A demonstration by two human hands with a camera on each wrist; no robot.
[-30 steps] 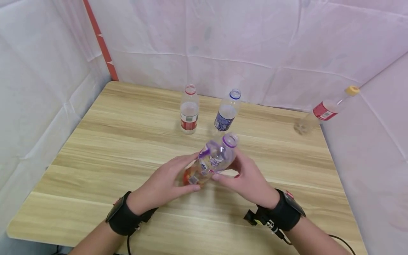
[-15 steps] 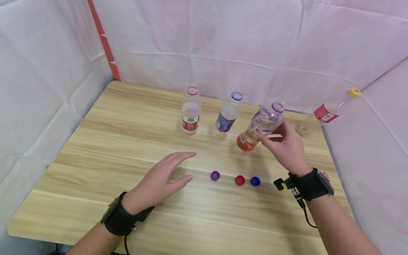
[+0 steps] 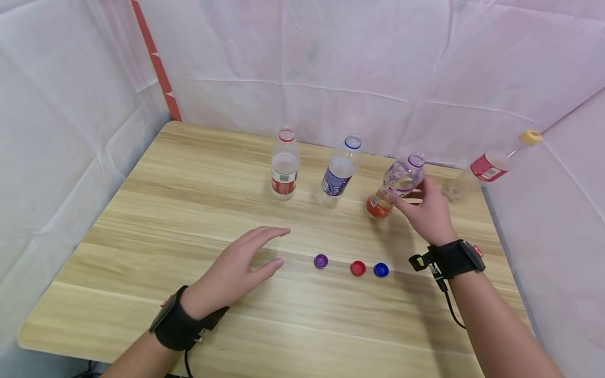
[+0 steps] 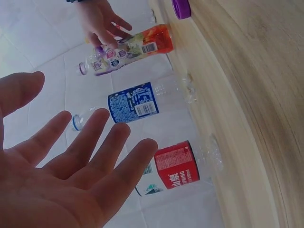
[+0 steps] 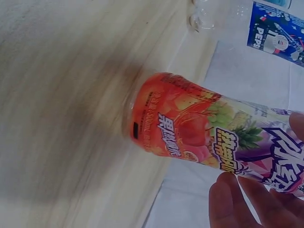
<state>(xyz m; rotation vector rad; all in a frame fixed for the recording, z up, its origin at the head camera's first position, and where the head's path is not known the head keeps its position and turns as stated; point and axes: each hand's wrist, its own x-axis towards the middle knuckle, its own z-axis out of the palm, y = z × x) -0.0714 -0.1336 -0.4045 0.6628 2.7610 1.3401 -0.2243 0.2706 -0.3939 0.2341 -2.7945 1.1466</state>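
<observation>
My right hand (image 3: 429, 214) holds a clear drink bottle (image 3: 379, 203) with a purple neck ring and an orange and purple fruit label, thumb on one side and fingers on the other. The bottle is uncapped and stands at the back right of the table; in the right wrist view its orange base (image 5: 152, 114) is at the tabletop. My left hand (image 3: 236, 268) hovers over the table, fingers extended and holding nothing. Ahead of it lie a purple cap (image 3: 321, 261), a red cap (image 3: 358, 268) and a blue cap (image 3: 381, 270).
Left of the held bottle stand two uncapped bottles: one with a blue label (image 3: 335, 182), one with a red and white label (image 3: 284, 181). A bottle with a yellow cap (image 3: 530, 137) stands at the back right corner. White sheeting (image 3: 345, 63) surrounds the wooden table (image 3: 189, 189).
My right hand has carried the purple-necked bottle from between both hands to the back right, shifting slightly further right lately. My left hand has come off it, and the three caps have come into view.
</observation>
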